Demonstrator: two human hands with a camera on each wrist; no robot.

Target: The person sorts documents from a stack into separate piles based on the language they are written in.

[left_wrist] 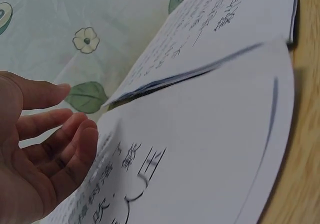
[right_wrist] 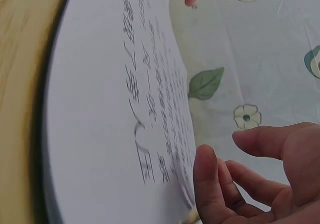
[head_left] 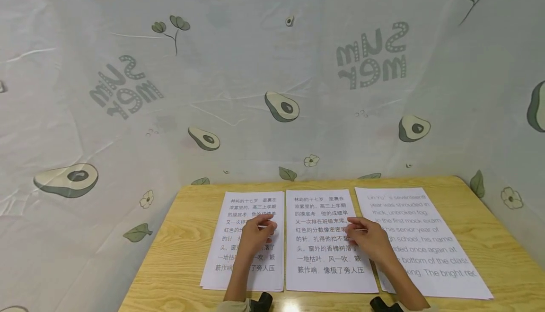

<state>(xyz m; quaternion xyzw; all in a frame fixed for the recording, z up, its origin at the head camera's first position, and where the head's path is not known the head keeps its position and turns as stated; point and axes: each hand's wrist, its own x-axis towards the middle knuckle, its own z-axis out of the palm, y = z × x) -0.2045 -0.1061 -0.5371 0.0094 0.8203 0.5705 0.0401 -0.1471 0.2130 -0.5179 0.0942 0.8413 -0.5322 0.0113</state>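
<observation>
Three stacks of printed paper lie side by side. My left hand is over the left stack, which bears Chinese print; its fingers are loosely bent and hold nothing. The middle stack, also in Chinese, lies between my hands. Over that stack's right edge is my right hand, its forearm crossing the English-printed right stack. In the right wrist view the right hand has a gap between thumb and fingers, with nothing in it. The left wrist view shows the left hand likewise empty.
The stacks rest on a wood-grain table. Behind and around it hangs a pale curtain-like sheet printed with avocados, leaves and flowers. Dark wrist devices show at the lower edge.
</observation>
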